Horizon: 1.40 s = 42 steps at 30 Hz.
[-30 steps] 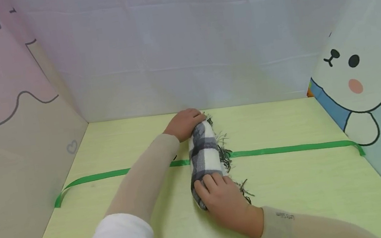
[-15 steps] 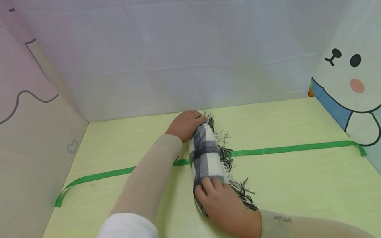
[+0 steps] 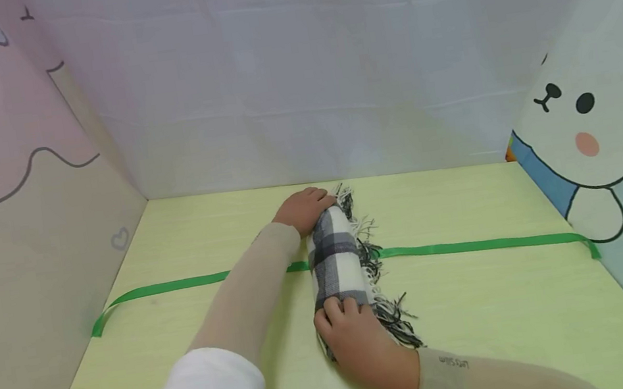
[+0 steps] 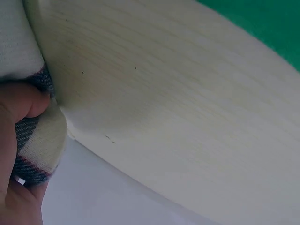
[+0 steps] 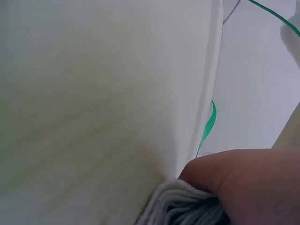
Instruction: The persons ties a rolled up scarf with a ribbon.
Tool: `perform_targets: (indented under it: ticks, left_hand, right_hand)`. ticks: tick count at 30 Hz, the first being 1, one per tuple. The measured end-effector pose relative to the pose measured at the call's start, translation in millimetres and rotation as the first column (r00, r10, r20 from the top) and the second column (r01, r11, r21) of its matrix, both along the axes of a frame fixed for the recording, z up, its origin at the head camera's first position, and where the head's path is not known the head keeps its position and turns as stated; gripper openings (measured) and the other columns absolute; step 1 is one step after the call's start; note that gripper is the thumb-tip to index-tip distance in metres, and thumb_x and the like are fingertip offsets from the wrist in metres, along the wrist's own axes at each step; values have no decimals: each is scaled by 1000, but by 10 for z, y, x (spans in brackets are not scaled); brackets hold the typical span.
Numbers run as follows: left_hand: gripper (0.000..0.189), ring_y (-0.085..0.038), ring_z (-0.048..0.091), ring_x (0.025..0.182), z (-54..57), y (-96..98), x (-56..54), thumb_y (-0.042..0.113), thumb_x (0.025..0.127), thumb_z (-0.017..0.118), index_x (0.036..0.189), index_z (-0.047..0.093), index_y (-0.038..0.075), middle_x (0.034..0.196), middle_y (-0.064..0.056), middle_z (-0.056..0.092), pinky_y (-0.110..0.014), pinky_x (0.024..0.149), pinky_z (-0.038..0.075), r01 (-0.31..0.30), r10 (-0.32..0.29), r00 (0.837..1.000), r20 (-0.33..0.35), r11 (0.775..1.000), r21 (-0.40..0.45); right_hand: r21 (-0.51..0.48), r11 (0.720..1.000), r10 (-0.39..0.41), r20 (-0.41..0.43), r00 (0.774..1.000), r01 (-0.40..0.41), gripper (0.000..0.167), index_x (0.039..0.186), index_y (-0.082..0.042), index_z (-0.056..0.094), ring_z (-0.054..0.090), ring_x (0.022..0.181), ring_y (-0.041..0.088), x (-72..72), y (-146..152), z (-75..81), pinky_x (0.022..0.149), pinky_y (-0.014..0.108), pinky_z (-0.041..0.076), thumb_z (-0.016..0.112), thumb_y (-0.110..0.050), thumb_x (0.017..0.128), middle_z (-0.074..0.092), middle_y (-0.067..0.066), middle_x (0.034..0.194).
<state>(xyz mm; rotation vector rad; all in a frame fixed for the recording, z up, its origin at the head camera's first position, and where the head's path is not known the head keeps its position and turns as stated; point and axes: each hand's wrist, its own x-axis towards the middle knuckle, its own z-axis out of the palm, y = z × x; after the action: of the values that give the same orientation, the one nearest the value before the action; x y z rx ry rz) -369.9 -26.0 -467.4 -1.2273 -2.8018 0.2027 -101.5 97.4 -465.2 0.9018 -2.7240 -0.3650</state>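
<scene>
A grey, black and white checked scarf [image 3: 334, 254] lies bundled into a narrow roll across the middle of the table. Dark and pale fringe spreads along its right side. At the far end my left hand [image 3: 304, 211] grips it; in the left wrist view the thumb presses on the cloth [image 4: 42, 145] and fingers wrap behind. My right hand [image 3: 363, 347] holds the near end, fingers bent over the top. Layered folds of the scarf [image 5: 180, 206] show beside the right thumb in the right wrist view. The scarf's underside is hidden.
A green tape [image 3: 474, 245] crosses the pale yellow table [image 3: 486, 329] from side to side, passing beneath the scarf. A whitish back wall [image 3: 294, 70] and printed side panels [image 3: 593, 115] enclose the table.
My right hand has shifted slightly toward the front with the near end of the scarf, and more fringe shows beside it. The left hand has come marginally nearer, still at the far end.
</scene>
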Motion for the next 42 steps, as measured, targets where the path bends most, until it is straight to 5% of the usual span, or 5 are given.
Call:
perform_targets:
  ticks: [7,26,35,42]
  left_hand:
    - [55,-27,40,145,-51,-50,-13,13,106,61,155,43,31,158,-7,43,-44,116,38,-96,95,995,25,995,21]
    - [61,-32,39,146,24,-36,15,13,107,60,159,36,35,162,-10,36,-47,112,42,-170,169,983,71,985,14]
    - [62,-32,39,145,46,-8,46,14,108,58,162,32,31,163,-11,34,-46,110,44,-202,202,979,33,979,-1]
    - [61,-30,42,143,123,-123,181,16,109,55,163,31,30,163,-9,34,-44,108,46,-220,217,974,56,975,44]
  right_hand:
    - [15,1000,-1,63,998,0,60,119,-13,60,49,79,26,14,12,28,57,39,51,82,-53,81,50,8,104]
    - [20,999,25,108,994,-27,66,123,-13,57,47,79,24,-27,50,58,53,38,49,81,-58,81,48,8,104]
    - [14,1000,7,108,994,-8,67,125,-14,56,48,82,25,-57,56,12,55,38,49,81,-59,81,49,8,107]
    - [-38,999,14,108,994,-10,68,122,-13,56,50,85,27,-28,85,17,57,41,51,83,-58,78,49,9,107]
